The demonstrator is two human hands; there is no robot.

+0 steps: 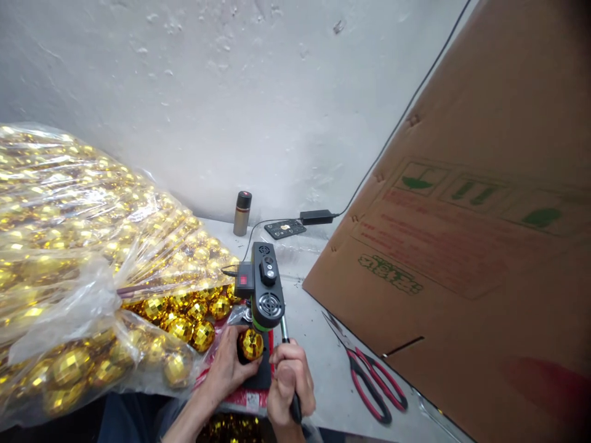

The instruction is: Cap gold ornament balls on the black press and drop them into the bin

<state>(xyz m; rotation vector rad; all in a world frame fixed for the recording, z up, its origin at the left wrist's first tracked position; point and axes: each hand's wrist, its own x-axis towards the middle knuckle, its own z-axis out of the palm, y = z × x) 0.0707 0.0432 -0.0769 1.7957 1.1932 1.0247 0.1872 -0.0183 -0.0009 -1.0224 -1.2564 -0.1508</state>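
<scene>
My left hand [224, 368] has its thumb and fingers around a shiny gold mirror-faceted ball [252, 344]. It holds the ball beneath the head of a small black bench drill press [268, 280]. Where the drill's tip meets the ball, if it does, is hidden. Just to the right, my right hand [290, 383] is closed round the black-gripped feed lever [285, 330] of the press. Several loose gold balls [203, 335] lie to the left of the press, near my left hand.
Large clear plastic bags [69, 246] full of gold balls fill the left side. A cardboard box [443, 258] leans in on the right, with red-and-black-handled scissors [373, 381] beside it. At the back are a bottle [242, 213], a phone [285, 228] and a power adapter [316, 216].
</scene>
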